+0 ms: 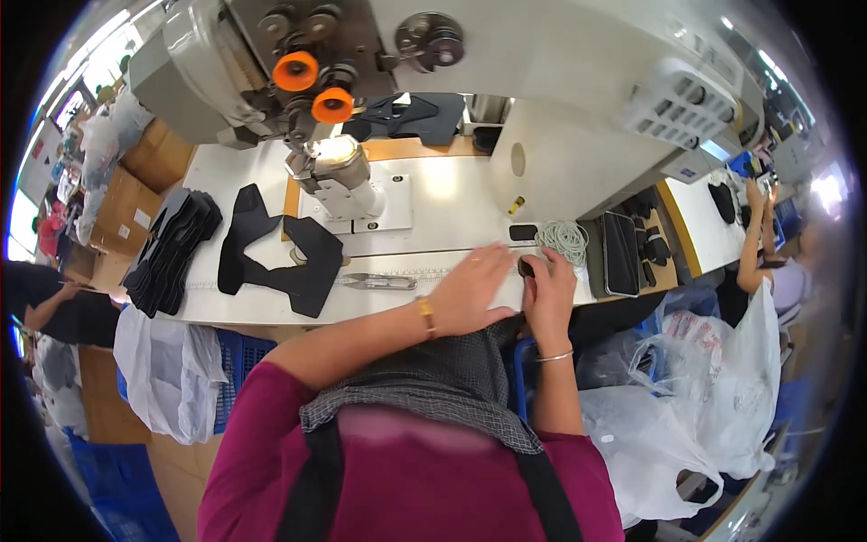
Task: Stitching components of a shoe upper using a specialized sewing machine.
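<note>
By the cord (pixel 562 238), the right hand (pixel 551 294) pinches a dark bit (pixel 526 268), and left of it the left hand (pixel 471 291) is flat, thumb apart from fingers.

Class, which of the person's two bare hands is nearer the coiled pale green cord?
The right hand, with the thin silver-coloured metal bangle at its wrist: it is beside the cord, while the left hand lies farther left.

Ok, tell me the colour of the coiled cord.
Pale grey-green; the cord shows best in the head view.
</note>
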A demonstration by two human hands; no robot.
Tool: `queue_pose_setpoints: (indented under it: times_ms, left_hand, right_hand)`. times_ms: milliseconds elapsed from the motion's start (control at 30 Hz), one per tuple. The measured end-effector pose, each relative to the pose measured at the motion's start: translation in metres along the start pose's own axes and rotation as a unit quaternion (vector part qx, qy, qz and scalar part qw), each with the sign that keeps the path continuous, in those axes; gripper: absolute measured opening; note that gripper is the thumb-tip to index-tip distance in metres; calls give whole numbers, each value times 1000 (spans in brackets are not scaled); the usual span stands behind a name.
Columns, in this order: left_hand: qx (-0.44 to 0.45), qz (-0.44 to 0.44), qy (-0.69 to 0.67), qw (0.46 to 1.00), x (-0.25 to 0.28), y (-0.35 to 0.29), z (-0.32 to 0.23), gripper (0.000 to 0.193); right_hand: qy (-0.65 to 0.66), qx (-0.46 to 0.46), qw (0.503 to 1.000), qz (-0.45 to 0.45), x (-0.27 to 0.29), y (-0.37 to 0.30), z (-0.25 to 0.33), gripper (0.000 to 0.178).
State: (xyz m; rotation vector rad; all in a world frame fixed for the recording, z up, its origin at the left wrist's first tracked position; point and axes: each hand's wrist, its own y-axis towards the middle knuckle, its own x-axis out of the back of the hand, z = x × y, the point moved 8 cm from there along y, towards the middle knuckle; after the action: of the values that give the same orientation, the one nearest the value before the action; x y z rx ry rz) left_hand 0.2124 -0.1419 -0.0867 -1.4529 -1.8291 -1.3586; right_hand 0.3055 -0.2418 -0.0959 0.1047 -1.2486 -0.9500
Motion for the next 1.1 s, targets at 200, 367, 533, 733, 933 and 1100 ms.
queue_pose_setpoints:
  times_ms: [200,367,533,733,933,1100]
  left_hand:
    - [38,25,91,995,-38,48,24,96]
    - [43,19,135,990,-43,54,26,93]
    - [37,50,126,990,-46,64,20,90]
    - [31,33,132,990,-48,67,19,92]
    - [33,29,134,990,-48,77,17,93]
    - [57,45,162,984,-48,72,27,91]
  right_hand:
    - [-4,-14,1000,21,26,6,-16,46]
    - [6,12,991,-134,124,52,-16,34]
    - [72,-26,926,-369,263,120,-89,34]
    - [-95,-15,954,-283,375,220,-247,46]
    - [-9,-142,976,-164,386,321,-270,59]
    - [71,-174,980,-58,331,366,-238,64]
